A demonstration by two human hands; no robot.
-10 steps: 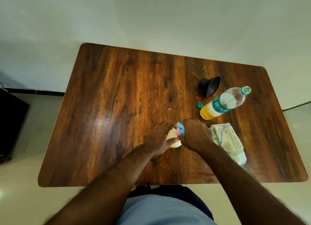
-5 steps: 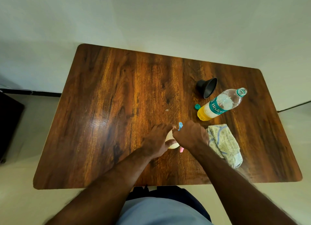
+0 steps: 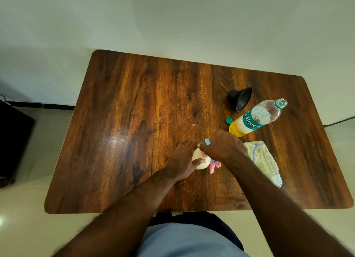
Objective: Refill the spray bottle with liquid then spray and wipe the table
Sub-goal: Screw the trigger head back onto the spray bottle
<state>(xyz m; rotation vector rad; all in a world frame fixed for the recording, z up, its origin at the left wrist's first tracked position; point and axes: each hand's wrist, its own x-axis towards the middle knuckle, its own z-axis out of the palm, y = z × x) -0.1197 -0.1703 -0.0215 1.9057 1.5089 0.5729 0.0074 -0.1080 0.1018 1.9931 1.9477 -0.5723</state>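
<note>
While both hands meet near the tabletop's near edge: spray bottle (image 3: 199, 160) upright
Left hand (image 3: 182, 160): wrapped around the body
Right hand (image 3: 222, 147): closed over the sprayer head (image 3: 213, 165), directly above
Next, likely: twist about the vertical axis

On the table (image 3: 124, 141), the spray bottle (image 3: 200, 160) stands near the front edge, a little right of centre, with the left hand (image 3: 182, 160) on its left side and the right hand (image 3: 223, 147) over its top. Just right of the hands lies a cloth (image 3: 263, 160). Behind the cloth stands a water bottle (image 3: 255, 118), its cap (image 3: 229, 120) just left of its base. A funnel (image 3: 241, 98) lies on its side behind the cap.
</note>
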